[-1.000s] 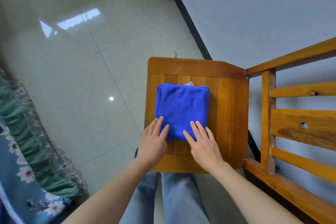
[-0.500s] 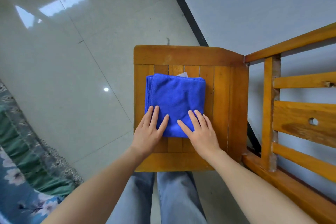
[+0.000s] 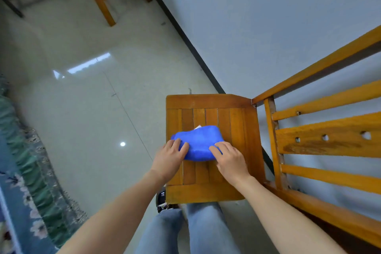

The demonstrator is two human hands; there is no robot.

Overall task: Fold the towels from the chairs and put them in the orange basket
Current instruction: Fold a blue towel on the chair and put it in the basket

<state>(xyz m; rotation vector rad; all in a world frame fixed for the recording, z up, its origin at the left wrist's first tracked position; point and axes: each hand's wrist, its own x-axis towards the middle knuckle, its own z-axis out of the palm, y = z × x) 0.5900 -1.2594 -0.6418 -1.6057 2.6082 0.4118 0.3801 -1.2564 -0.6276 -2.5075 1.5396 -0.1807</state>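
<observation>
Towel (image 3: 199, 142) on chair (image 3: 237, 126), gripped both ends, bench (image 3: 321, 140) right, floral fabric (image 3: 31, 181) left

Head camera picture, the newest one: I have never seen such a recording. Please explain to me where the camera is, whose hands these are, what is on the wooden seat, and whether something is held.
There is no machine here. A person wears a wide-angle camera on the head, so the picture looks down at their own two bare hands. The left hand and the right hand each grip one side of a folded blue towel. It bulges between them over the slatted seat of a wooden chair. A small white tag peeks out at the towel's far edge. I cannot tell whether the towel touches the seat. The floor is on the left and the wall is behind. The orange basket is not in view.
</observation>
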